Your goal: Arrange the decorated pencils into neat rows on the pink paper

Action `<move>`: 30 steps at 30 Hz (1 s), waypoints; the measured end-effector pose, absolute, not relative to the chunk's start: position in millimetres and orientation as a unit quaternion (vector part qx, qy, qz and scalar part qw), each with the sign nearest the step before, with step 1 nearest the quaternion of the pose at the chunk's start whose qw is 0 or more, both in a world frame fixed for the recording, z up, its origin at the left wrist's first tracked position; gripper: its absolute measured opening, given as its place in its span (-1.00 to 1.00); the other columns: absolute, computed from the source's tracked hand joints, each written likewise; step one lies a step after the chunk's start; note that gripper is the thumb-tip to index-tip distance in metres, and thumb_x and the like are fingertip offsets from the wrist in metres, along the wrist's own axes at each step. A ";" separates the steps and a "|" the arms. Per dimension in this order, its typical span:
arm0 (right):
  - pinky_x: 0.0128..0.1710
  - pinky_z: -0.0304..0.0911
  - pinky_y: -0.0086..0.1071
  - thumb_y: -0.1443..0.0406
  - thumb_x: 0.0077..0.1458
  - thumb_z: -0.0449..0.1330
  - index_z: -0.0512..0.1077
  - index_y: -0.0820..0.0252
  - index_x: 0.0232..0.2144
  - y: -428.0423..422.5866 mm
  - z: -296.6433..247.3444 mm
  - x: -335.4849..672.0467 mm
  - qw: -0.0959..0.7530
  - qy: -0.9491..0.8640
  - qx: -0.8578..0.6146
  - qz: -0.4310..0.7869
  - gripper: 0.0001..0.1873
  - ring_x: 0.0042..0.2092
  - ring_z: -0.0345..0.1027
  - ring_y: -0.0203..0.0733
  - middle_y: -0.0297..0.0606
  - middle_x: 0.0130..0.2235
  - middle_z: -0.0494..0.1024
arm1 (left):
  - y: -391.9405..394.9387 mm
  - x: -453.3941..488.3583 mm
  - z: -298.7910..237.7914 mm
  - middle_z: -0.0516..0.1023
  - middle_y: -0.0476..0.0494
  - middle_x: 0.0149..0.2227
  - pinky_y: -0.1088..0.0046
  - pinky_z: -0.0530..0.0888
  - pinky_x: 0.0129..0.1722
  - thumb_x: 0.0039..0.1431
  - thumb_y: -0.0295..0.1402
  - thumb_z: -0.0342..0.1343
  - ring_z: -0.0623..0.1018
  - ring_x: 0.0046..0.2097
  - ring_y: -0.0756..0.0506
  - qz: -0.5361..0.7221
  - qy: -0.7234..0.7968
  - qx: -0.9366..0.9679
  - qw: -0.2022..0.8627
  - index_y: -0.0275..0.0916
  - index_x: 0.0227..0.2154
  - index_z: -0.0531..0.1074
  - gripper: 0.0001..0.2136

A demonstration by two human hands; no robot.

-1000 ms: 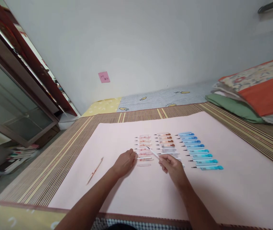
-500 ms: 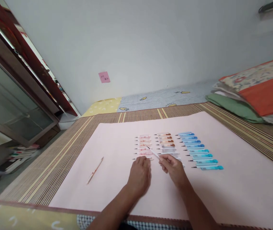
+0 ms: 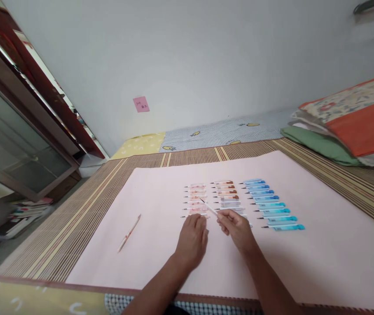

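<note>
My right hand (image 3: 235,228) pinches a slim white pencil-like stick (image 3: 209,207), its dark pointed tip slanting up to the left. Beside it, my left hand (image 3: 191,239) rests palm down with curled fingers at the near end of a column of pink-patterned pencils (image 3: 196,197); its fingertips are hidden, so what they hold cannot be made out. To the right lie a column of brown and grey pencils (image 3: 225,192), partly covered by my right hand, and a column of blue pencils (image 3: 274,210). Dark tips in these columns point left.
A lone pink-and-white pen-like stick (image 3: 129,233) lies on the left part of the pale pink sheet (image 3: 101,262). The sheet covers a striped mat (image 3: 58,236). Folded bedding (image 3: 354,127) sits at the right, against the wall with a pink note (image 3: 141,104).
The left hand has shifted very slightly, its fingers lifting a little at the near end of the pink column. My right hand keeps the white stick in nearly the same position. The view moves slightly.
</note>
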State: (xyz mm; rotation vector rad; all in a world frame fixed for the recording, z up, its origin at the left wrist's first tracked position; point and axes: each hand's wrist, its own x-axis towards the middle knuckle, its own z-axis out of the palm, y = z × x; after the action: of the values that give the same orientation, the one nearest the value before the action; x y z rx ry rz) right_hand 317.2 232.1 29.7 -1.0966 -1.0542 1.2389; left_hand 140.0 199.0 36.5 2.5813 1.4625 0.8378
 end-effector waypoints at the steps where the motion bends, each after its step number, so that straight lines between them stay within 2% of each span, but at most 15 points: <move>1: -0.57 0.10 -0.39 -0.15 -0.15 0.43 0.57 0.20 -0.41 232.1 29.5 317.1 0.556 -0.446 -0.466 0.524 -0.46 -0.56 0.22 -0.32 -0.26 -0.50 0.53 | 198.7 139.9 36.3 0.52 -0.30 0.00 0.04 0.51 0.11 0.33 -0.52 -0.01 0.47 0.08 -0.25 0.277 0.473 0.836 0.033 -0.23 0.03 0.37 -0.74; 4: -0.58 0.10 -0.39 -0.15 -0.15 0.43 0.57 0.20 -0.41 232.0 28.9 317.4 0.553 -0.447 -0.466 0.526 -0.46 -0.56 0.21 -0.32 -0.27 -0.52 0.52 | 198.1 137.5 33.6 0.51 -0.30 0.01 0.06 0.52 0.11 0.35 -0.51 -0.03 0.47 0.09 -0.24 0.296 0.469 0.831 0.038 -0.21 0.03 0.39 -0.74; 8: -0.58 0.11 -0.40 -0.14 -0.15 0.43 0.58 0.20 -0.41 232.6 27.7 318.7 0.554 -0.445 -0.470 0.523 -0.47 -0.56 0.21 -0.32 -0.27 -0.52 0.52 | 199.9 123.0 27.4 0.51 -0.28 0.00 0.07 0.55 0.06 0.37 -0.49 -0.02 0.51 0.05 -0.22 0.369 0.522 0.769 -0.008 -0.16 -0.02 0.43 -0.78; 13: -0.58 0.10 -0.40 -0.12 -0.15 0.43 0.58 0.21 -0.40 233.2 26.1 318.1 0.552 -0.444 -0.474 0.523 -0.48 -0.55 0.21 -0.32 -0.27 -0.51 0.52 | 208.2 91.3 21.2 0.51 -0.25 -0.04 0.12 0.58 -0.02 0.27 -0.54 0.07 0.52 0.00 -0.22 0.399 0.587 0.703 -0.046 -0.18 -0.07 0.46 -0.77; 18: -0.58 0.08 -0.39 -0.13 -0.15 0.42 0.58 0.21 -0.39 233.1 25.7 317.1 0.548 -0.448 -0.470 0.527 -0.47 -0.56 0.20 -0.33 -0.27 -0.50 0.52 | 221.9 85.9 19.7 0.51 -0.21 -0.03 0.17 0.57 -0.02 0.18 -0.54 0.17 0.53 0.02 -0.21 0.379 0.570 0.729 -0.011 -0.15 -0.06 0.48 -0.72; 30: -0.57 0.09 -0.39 -0.13 -0.16 0.42 0.57 0.21 -0.40 232.4 28.9 317.9 0.547 -0.443 -0.476 0.527 -0.47 -0.56 0.20 -0.32 -0.28 -0.51 0.52 | 243.7 95.9 31.1 0.51 -0.12 -0.24 0.26 0.50 -0.18 0.07 -0.61 0.17 0.49 -0.12 -0.19 0.339 0.570 0.746 0.050 -0.16 -0.36 0.43 -0.81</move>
State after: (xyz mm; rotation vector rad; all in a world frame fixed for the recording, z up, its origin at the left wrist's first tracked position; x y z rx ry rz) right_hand 317.9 232.4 28.9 -1.1283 -1.0511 1.2503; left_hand 95.9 243.7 31.1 2.2726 1.7361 1.0328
